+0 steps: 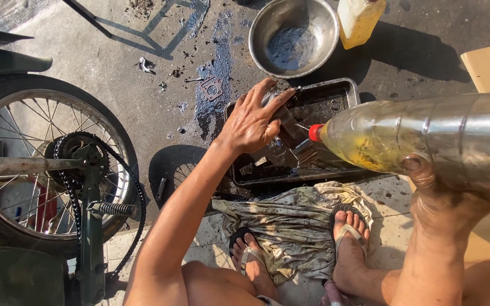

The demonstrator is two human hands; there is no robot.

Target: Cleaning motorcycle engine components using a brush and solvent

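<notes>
My left hand (252,120) reaches over a dark oily metal tray (351,89) and grips a dark metal part (288,126) held above the tray. My right hand (433,190) holds a large greasy clear plastic bottle (426,139) with yellowish liquid, lying sideways. Its red-capped neck (315,132) points at the metal part over the tray. My feet in sandals rest on a dirty rag (296,221) just in front of the tray.
A steel bowl (294,35) with dark liquid and a yellow jug (358,20) stand behind the tray. A motorcycle rear wheel (41,164) with chain and sprocket fills the left side. A gasket (211,88) and small debris lie on the oil-stained concrete.
</notes>
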